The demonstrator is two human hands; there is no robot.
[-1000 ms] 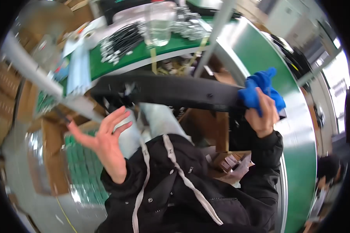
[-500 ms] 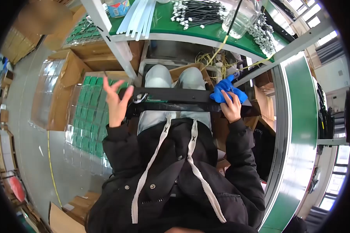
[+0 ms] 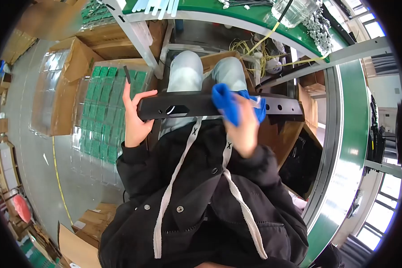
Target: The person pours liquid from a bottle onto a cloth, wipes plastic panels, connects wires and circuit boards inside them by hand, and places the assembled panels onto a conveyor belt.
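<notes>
A long black panel (image 3: 192,103) with round holes and a cut-out lies across my lap, over my knees. At its left end, my left hand (image 3: 137,121) grips the edge between thumb and fingers. The index finger of that hand points up, and a thin dark strip (image 3: 127,74) shows at its tip. Bunched in my right hand (image 3: 244,127) is a blue cloth (image 3: 225,102), pressed against the panel right of its middle. Motion blurs that hand, and the cloth hides part of the panel.
Ahead is a green bench (image 3: 236,20) with pale blue tubes (image 3: 156,6), black cables and a clear container (image 3: 295,12). Green circuit boards in clear trays (image 3: 100,107) stand at left beside cardboard boxes (image 3: 78,58). A metal bench leg (image 3: 140,42) rises near my left knee.
My right hand and the blue cloth have moved left along the panel. The panel has turned, showing a face with holes. My left hand has closed on its left end.
</notes>
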